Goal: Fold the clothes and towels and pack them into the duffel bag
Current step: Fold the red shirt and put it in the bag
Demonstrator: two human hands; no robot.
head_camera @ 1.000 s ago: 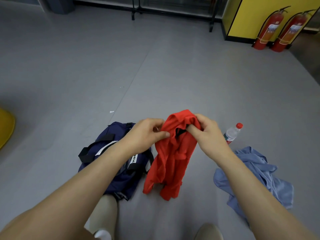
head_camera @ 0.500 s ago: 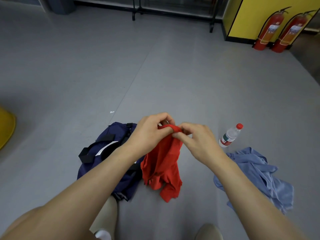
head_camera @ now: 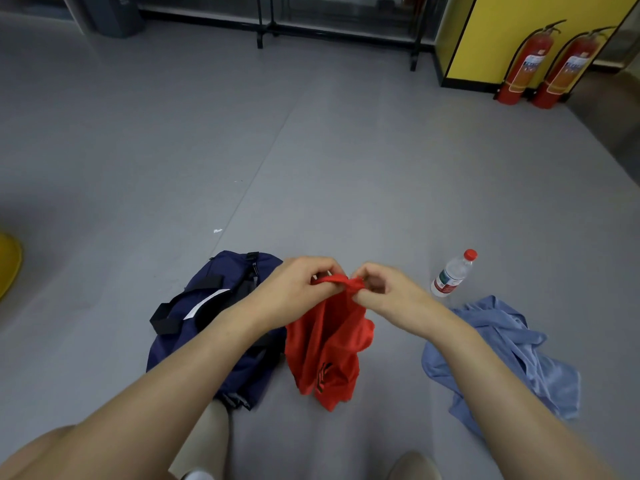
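I am pinching the red shirt (head_camera: pixel 323 351) by its bunched top with left hand (head_camera: pixel 298 289) and right hand (head_camera: pixel 389 292) fingers (head_camera: pixel 374 271); the navy duffel bag (head_camera: pixel 214 306) is lying left of them.

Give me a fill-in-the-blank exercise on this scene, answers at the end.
The left hand and right hand pinch a ____ garment.
The bag lies on the garment's ____ side.
Near the bottle lies a crumpled ____ cloth.
Answers: red; left; blue.
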